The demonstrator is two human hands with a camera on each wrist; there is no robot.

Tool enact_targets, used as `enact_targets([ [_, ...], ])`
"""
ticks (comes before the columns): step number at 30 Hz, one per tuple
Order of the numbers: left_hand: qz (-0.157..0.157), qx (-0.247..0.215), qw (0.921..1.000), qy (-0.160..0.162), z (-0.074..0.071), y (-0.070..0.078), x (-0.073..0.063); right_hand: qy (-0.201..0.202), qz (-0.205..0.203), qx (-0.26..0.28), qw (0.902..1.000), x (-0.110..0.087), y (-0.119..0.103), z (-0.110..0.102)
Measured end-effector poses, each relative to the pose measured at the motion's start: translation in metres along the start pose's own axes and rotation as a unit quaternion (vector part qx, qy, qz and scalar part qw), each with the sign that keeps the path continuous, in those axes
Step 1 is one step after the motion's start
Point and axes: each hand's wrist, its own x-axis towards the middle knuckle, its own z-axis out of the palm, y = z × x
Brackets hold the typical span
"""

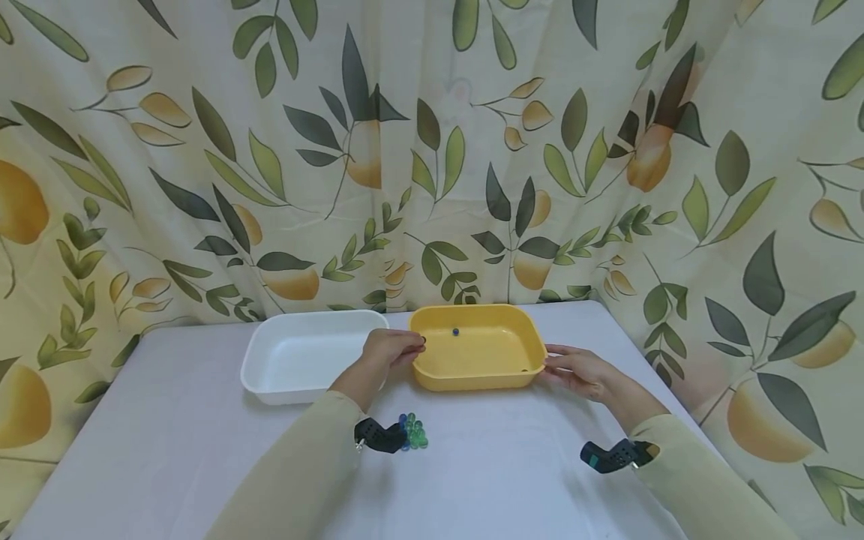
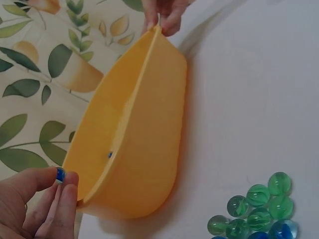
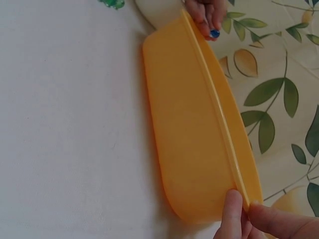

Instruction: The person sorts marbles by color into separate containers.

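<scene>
My left hand (image 1: 389, 354) pinches a blue marble (image 2: 60, 174) between thumb and fingertips, at the left end of a yellow plastic basin (image 1: 466, 381). In the right wrist view this held marble (image 3: 215, 33) shows just beside the basin's rim. My right hand (image 1: 582, 373) grips the rim at the opposite end, thumb over the edge and fingers against the outer wall. Inside the basin lies a dark blue marble (image 1: 455, 331), with a small dark spot near the front right corner. Below my left wrist, a cluster of green marbles (image 2: 259, 219) and blue marbles (image 2: 283, 230) lies on the table.
A white basin (image 1: 270, 395) stands left of the yellow one, partly behind my left hand. A white cloth covers the table (image 1: 499, 465). Behind its far edge hangs a leaf-and-fruit patterned curtain (image 1: 432, 225). Each wrist wears a black strap (image 1: 380, 435).
</scene>
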Motion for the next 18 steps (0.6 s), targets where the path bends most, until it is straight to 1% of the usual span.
enact_targets([
  [3,-0.004,0.003,0.9999,0.013,0.003,0.001,0.006,-0.003,0.000,0.004,1.0000,0.001,0.000,0.000],
  [4,0.001,0.002,0.9999,0.013,0.003,0.002,0.006,-0.004,0.001,0.006,1.0000,0.001,0.001,0.000],
  [10,0.004,-0.016,0.9995,0.025,0.007,0.004,0.011,-0.014,0.001,0.010,0.9999,0.000,0.001,-0.001],
  [11,-0.001,-0.018,0.9994,0.031,0.008,0.004,0.013,-0.015,0.001,0.011,0.9998,-0.001,0.000,-0.001],
  [18,0.005,-0.027,0.9988,0.041,0.012,0.008,0.015,-0.012,0.001,0.020,0.9997,-0.001,0.000,-0.001],
])
